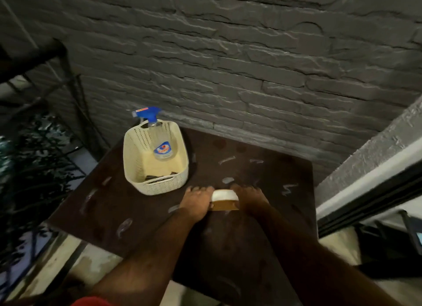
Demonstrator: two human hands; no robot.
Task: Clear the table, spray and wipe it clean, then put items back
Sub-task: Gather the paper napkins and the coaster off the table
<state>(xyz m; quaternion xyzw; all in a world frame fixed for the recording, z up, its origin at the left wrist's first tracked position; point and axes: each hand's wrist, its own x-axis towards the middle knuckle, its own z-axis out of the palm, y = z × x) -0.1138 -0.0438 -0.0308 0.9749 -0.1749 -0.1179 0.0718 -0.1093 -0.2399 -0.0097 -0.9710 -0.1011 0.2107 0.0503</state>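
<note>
We hold a small white-and-tan block (225, 199), perhaps a sponge or a box, between our left hand (196, 203) and right hand (250, 199), fingers curled against its two ends, just right of the cream basket (134, 168) on the dark table (274, 168). It looks light and easily squeezed, so we judge end-on pressure suits it. The spray bottle (157, 141) stands inside the basket.

Table (251, 168), centre frame — dark brown, matt, streaked with pale wet smears. Basket (157, 187) left of centre looks cream perforated plastic; the spray bottle (159, 143) inside is clear glossy plastic. Wall (228, 54) across the top — rough grey stone-textured brick.
</note>
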